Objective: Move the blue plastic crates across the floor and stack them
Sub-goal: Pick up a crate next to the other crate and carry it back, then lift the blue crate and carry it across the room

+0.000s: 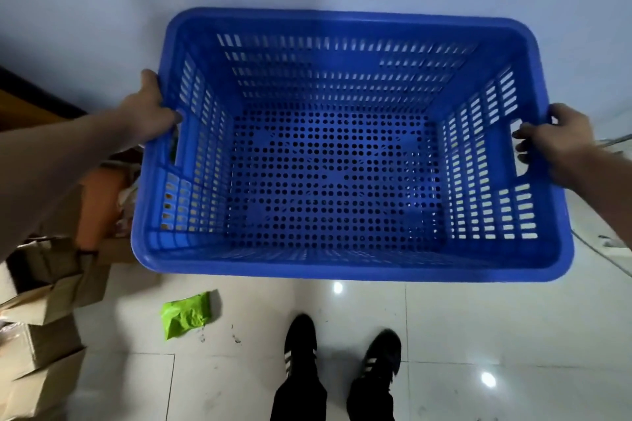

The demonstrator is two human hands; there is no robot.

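Observation:
One blue plastic crate (342, 260) with slotted walls and a perforated bottom fills the middle of the head view, empty inside. It is lifted off the tiled floor, close to a pale wall. My left hand (150, 113) grips its left rim at the handle cut-out. My right hand (554, 140) grips the right rim, fingers curled through the handle hole. No other crate shows.
Cardboard boxes (44, 328) pile up at the left, with an orange box (102, 202) beside the crate. A crumpled green wrapper (186, 313) lies on the glossy white floor tiles (478, 335). My two black shoes (342, 349) stand just below the crate.

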